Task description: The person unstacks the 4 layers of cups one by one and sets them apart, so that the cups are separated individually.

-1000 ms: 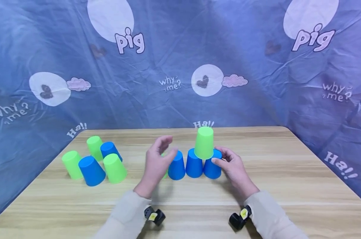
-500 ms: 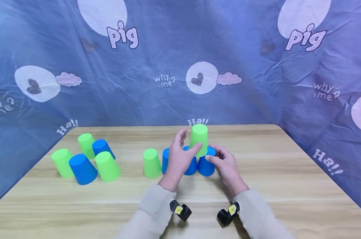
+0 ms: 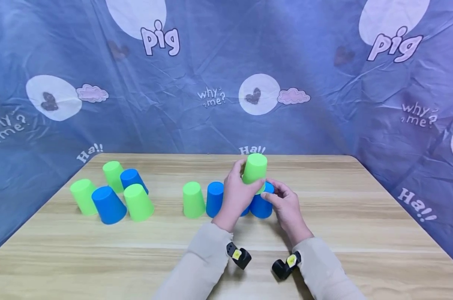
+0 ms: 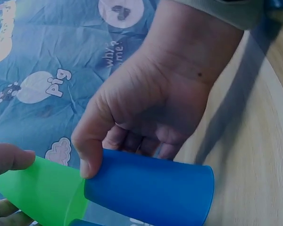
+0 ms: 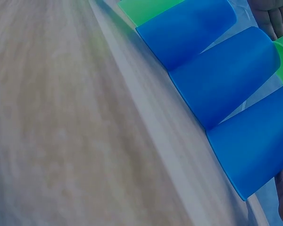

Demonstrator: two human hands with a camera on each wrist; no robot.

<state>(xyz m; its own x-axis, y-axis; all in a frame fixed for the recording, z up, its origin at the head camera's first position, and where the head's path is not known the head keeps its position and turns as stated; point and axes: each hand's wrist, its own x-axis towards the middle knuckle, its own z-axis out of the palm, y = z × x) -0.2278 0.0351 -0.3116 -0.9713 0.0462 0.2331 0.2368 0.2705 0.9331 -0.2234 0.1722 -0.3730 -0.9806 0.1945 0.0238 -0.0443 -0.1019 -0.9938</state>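
Observation:
In the head view, an upside-down green cup (image 3: 255, 167) sits atop the right end of a row of upside-down blue cups. My left hand (image 3: 235, 196) grips it from the left, thumb in front. My right hand (image 3: 287, 205) holds the rightmost blue cup (image 3: 262, 207) near its top, thumb and fingers around it, also plain in the left wrist view on that blue cup (image 4: 148, 188). The middle blue cup (image 5: 224, 77) shows in the right wrist view; my left hand mostly hides it in the head view. Left of it stand another blue cup (image 3: 214, 198) and a green cup (image 3: 193, 201).
On the wooden table (image 3: 324, 179), a loose cluster of upside-down cups stands at the left: several green ones, such as the front green cup (image 3: 138, 203), and two blue ones, including the nearer blue cup (image 3: 109, 206). A printed blue cloth (image 3: 196, 54) hangs behind the table.
My left hand has moved right, from in front of the row's left green cup to the raised green cup, and now grips it. My right hand has stayed on the rightmost blue cup.

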